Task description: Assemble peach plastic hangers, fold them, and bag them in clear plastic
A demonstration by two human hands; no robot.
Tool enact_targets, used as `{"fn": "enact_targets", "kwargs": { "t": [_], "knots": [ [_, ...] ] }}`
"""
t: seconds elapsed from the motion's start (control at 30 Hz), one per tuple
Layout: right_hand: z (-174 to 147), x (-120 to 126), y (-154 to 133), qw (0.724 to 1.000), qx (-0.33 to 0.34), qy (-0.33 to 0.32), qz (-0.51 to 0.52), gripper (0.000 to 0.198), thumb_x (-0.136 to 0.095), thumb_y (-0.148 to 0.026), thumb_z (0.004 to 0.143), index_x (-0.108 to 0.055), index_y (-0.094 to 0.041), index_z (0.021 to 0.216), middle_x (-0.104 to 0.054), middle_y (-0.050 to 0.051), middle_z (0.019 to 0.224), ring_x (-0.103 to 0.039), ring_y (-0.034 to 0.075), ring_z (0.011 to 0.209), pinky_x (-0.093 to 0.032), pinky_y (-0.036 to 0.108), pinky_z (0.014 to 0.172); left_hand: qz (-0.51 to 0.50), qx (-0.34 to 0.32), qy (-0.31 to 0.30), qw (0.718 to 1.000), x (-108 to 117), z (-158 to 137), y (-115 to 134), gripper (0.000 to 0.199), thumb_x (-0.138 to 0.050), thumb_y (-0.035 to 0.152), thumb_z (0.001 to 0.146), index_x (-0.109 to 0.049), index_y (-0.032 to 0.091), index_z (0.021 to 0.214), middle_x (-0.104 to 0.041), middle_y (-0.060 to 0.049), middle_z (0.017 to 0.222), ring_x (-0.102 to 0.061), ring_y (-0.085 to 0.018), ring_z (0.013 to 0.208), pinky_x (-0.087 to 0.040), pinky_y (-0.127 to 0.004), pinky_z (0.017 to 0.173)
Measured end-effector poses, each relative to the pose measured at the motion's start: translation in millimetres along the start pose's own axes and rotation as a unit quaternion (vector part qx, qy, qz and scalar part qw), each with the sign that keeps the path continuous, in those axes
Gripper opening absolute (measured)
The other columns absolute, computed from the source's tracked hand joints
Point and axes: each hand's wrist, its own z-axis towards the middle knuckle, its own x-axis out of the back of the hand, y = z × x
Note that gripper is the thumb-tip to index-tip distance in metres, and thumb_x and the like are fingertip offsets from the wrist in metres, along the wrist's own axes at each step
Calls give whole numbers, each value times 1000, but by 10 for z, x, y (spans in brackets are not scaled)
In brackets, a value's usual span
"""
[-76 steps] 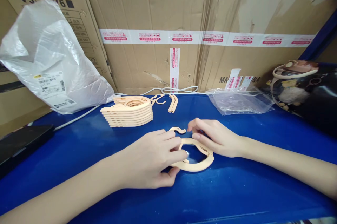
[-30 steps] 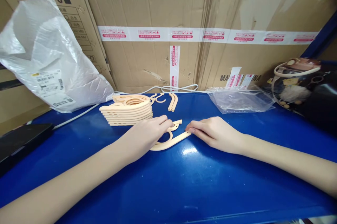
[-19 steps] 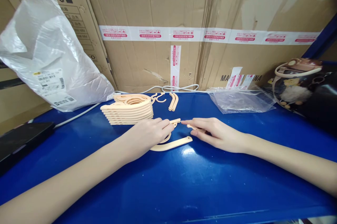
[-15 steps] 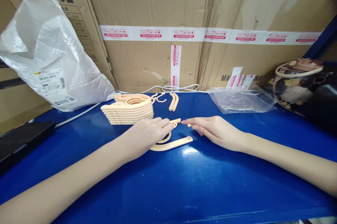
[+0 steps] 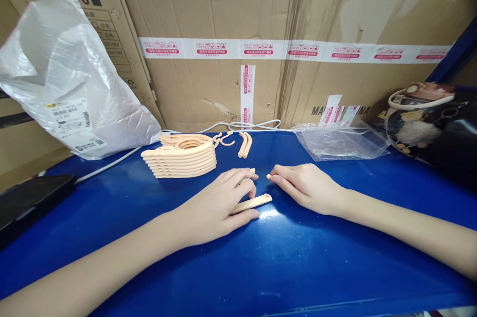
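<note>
My left hand (image 5: 219,200) lies over a cream folding clothes hanger, its fingers bent around it and the thumb along the near side. One hanger arm (image 5: 257,201) sticks out between thumb and index finger, with a hole near its end. Another cream end (image 5: 252,170) shows beyond the fingertips; the middle is hidden under the palm. To the right, my right hand (image 5: 305,185) is closed in a pinch on a small cream piece (image 5: 269,176), mostly covered by the fingers. A gap separates the two hands.
A stack of folded cream hangers (image 5: 181,160) stands behind my left hand. Near it lie a loose hook (image 5: 227,140) and curved arms (image 5: 244,145). Also around are a white bag (image 5: 74,83), a clear plastic bag (image 5: 335,143), a black device (image 5: 33,205), a cable and cardboard boxes.
My left hand has shifted nearer and spread over the hanger, its thumb now below the near arm. My right index finger has drawn back and curled onto the small piece.
</note>
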Motion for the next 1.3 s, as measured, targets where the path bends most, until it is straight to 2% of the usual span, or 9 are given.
{"fn": "enact_targets", "kwargs": {
  "t": [0.13, 0.23, 0.4, 0.57, 0.77, 0.87, 1.0, 1.13, 1.3],
  "knots": [
    [3, 6, -25, 1000, 4, -7, 10, 38, -25, -40, 102, -51, -20, 84, -58, 1, 67, -56, 15, 59, -34, 26, 58, -34, 9, -20, 999, 14, -3, 8, 15, -44, 30, 99, -54, 20, 93, -48, -11, 138, -34, -25, 137, -35, -45, 108],
    [1, 16, -39, 999, 7, -14, 29, 40, -24, -41, 102, -49, -20, 80, -55, 0, 64, -53, 13, 57, -32, 26, 57, -51, 18, -18, 998, 49, 7, 32, 17, -41, 31, 100, -54, 20, 95, -50, -11, 135, -36, -24, 136, -38, -44, 106],
    [-20, 28, -71, 998, 7, -27, 58, 39, -26, -42, 102, -48, -20, 78, -53, -1, 62, -49, 12, 56, -30, 26, 57, -81, 47, -10, 996, 66, 26, 54, 17, -40, 32, 100, -51, 21, 93, -47, -10, 136, -40, -23, 133, -40, -40, 104],
    [-20, 19, -79, 993, 25, -34, 109, 35, -35, -43, 100, -52, -19, 82, -53, -2, 63, -46, 11, 55, -30, 25, 55, -83, 40, 8, 996, 52, 26, 34, 15, -42, 31, 100, -49, 21, 91, -50, -9, 133, -43, -23, 132, -42, -39, 102],
    [-16, 29, -90, 984, 40, -26, 171, 35, -34, -42, 102, -51, -20, 82, -50, -4, 64, -45, 11, 55, -32, 24, 56, -41, 19, 6, 999, 11, -3, -11, 23, -38, 31, 101, -57, 21, 108, -41, -10, 144, -35, -23, 137, -33, -45, 112],
    [-28, 14, -92, 989, 44, -33, 137, 35, -31, -43, 102, -50, -20, 84, -52, -3, 64, -47, 11, 54, -31, 24, 54, -27, 9, 1, 1000, -5, -11, -24, 27, -37, 31, 102, -60, 21, 111, -38, -9, 147, -36, -23, 136, -34, -44, 112],
    [-51, -26, -82, 997, 64, -16, 25, 42, -21, -45, 103, -50, -19, 86, -58, 1, 66, -50, 13, 51, -26, 26, 49, -28, 2, -2, 1000, 0, -13, -16, 26, -37, 31, 102, -61, 20, 108, -40, -9, 146, -37, -22, 136, -35, -42, 112],
    [-71, -54, -76, 993, 98, 21, -69, 46, -15, -43, 103, -50, -19, 86, -62, 3, 70, -52, 14, 51, -25, 28, 47, -25, -2, -14, 1000, 15, -14, 0, 27, -36, 30, 102, -58, 20, 114, -40, -9, 145, -33, -20, 138, -32, -40, 114],
    [-80, -70, -78, 983, 129, 59, -120, 44, -17, -38, 104, -51, -18, 84, -62, 3, 68, -52, 13, 50, -26, 28, 47, -20, -5, -21, 1000, 14, -12, -8, 29, -36, 29, 103, -56, 22, 123, -39, -9, 145, -32, -19, 138, -29, -39, 115]
  ]
}}
